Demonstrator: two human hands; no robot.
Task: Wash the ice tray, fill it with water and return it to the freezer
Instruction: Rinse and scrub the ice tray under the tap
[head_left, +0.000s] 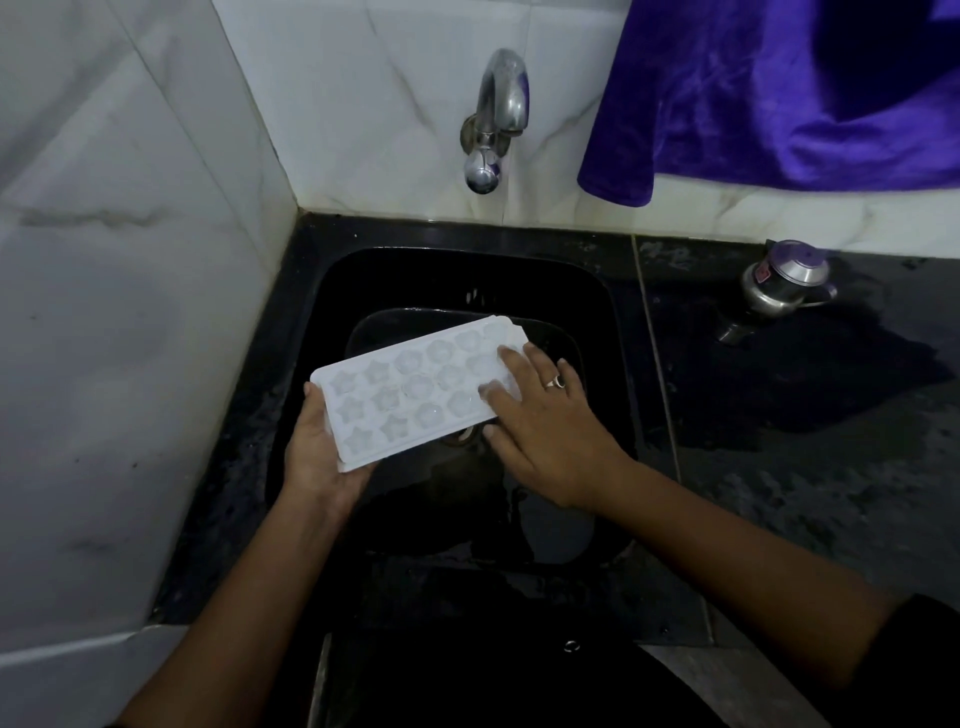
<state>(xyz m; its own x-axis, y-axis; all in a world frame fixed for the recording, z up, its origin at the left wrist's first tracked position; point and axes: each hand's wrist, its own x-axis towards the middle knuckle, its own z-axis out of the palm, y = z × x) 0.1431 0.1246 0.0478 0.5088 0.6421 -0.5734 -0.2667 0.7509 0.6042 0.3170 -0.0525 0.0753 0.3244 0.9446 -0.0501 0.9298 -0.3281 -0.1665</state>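
A white ice tray with star and round moulds is held over the black sink, its long side slanting up to the right. My left hand grips the tray's near left end from below, thumb on the rim. My right hand lies on the tray's right end with fingers spread flat across the moulds; a ring shows on one finger. The metal tap is on the tiled wall above the sink, and no water runs from it.
A small steel pot with a lid stands on the wet black counter at the right. A purple cloth hangs over the wall at top right. White tiled walls close the left side and back. The sink drain shows below the tray.
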